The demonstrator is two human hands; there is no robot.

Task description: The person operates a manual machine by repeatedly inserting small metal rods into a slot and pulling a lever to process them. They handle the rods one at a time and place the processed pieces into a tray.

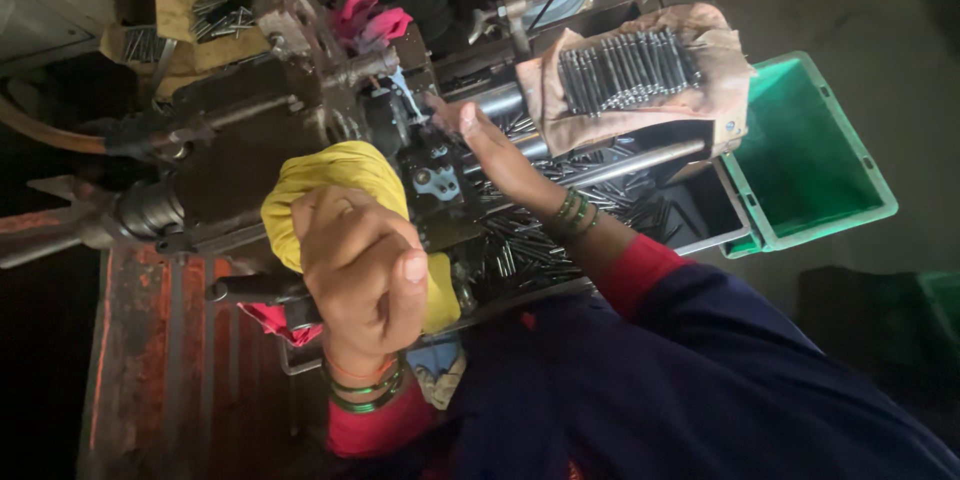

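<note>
My left hand (360, 265) is closed around a lever handle wrapped in yellow cloth (330, 180) at the front of a dark metal machine (250, 130). My right hand (480, 135) reaches into the machine's working area, fingertips at a small part near the chuck; whether it grips a pin I cannot tell. Several thin metal pins lie in rows on a brown cloth-covered tray (630, 75) just beyond the right hand. Green bangles sit on both wrists.
A metal trough (700, 205) under the machine holds many loose dark pins. A green plastic crate (810, 155) stands at the right. More pins lie on cardboard (215, 15) at the upper left. A rusty red frame (150, 340) is at lower left.
</note>
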